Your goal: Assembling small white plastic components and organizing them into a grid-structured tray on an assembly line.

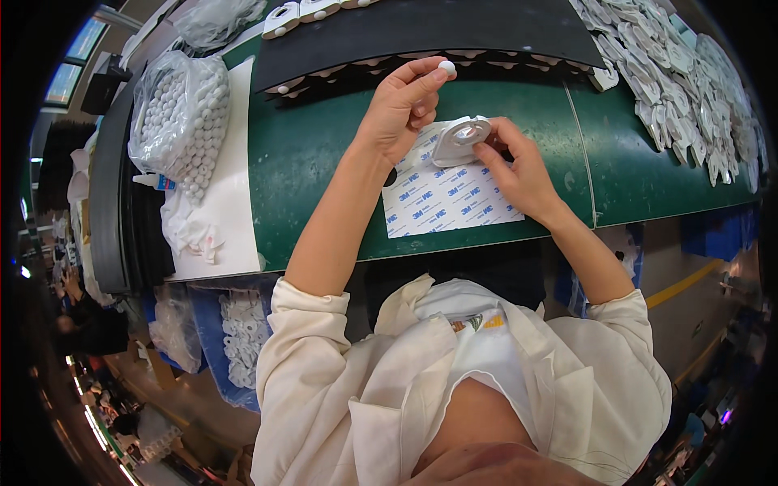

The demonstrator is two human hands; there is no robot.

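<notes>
Between thumb and forefinger, my left hand (399, 107) pinches a small white ball (447, 69), raised over the green table near the black sheet. My right hand (521, 168) grips a white plastic piece (445, 149) with a round opening, tilted up on its edge; my thumb lies against its near side. Beneath it lies a white sheet with blue print (454, 202), partly covered by my right hand. The ball and the plastic piece are apart.
A clear bag of white balls (182, 121) stands at the left, with a small bottle (154, 181) and crumpled white cloth (190, 231) below. A black sheet (421, 36) with white pieces under it spans the back. White pieces (673, 89) are heaped at the right. Blue bins (215, 340) sit below the table.
</notes>
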